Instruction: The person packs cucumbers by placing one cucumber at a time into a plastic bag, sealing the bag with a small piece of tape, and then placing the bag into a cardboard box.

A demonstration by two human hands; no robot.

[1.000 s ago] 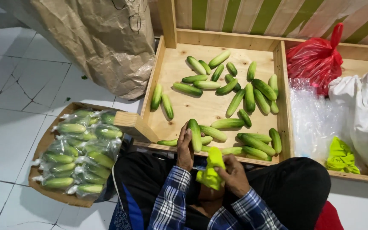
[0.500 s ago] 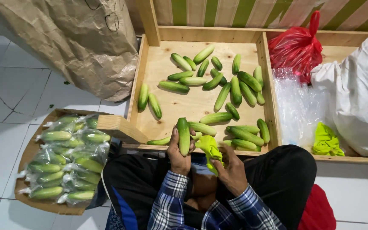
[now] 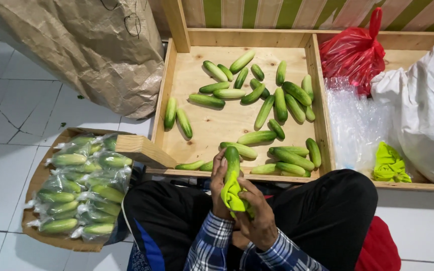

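Left hand (image 3: 220, 185) grasps 1 cucumber (image 3: 232, 159) upright, right hand (image 3: 258, 215) clenched on yellow-green cloth (image 3: 232, 195) at its 6 o'clock end.

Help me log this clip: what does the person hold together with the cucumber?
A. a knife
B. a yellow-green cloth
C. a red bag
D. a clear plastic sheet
B: the left hand holds the cucumber upright while the right hand presses a yellow-green cloth around its lower end.
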